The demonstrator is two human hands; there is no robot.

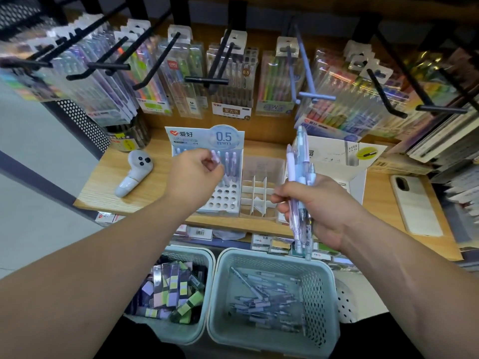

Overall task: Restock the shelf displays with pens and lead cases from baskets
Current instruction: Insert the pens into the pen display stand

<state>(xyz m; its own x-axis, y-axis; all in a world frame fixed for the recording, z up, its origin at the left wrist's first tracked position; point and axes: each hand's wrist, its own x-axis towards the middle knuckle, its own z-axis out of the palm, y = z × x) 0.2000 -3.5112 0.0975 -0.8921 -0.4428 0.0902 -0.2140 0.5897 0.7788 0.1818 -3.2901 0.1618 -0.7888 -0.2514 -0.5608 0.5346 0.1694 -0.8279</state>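
Pens go into the holed stand [225, 198] on the wooden shelf [103, 189], and the next move turns on how the single pen [216, 156] sits over that stand. It is pinched by the left hand [194, 174] just above the back rows, where a few pens [231, 161] already stand upright beside it. Only its lilac top shows between thumb and fingertips, and it looks roughly upright with its lower end hidden behind the hand. The empty holes lie in front of and below that hand, on the side nearer the person. I judge a short drop, or a slight pull toward the body, would seat it.

The left hand is plainly the nearer one, directly over the stand. Its fingers are curled in a light pinch on the pen.

The right hand [320, 204] hangs to the right, in front of the clear divider tray [259, 194] and apart from the stand. It is clenched around a bundle of pens [298, 164] held steeply, tops up and back, tips down toward the baskets. It looks like the supply the left hand draws from.

Below the shelf edge, the right basket [259, 251] holds more loose pens [264, 299]. The left basket [208, 257] holds lead cases [168, 286], none of them in either hand.
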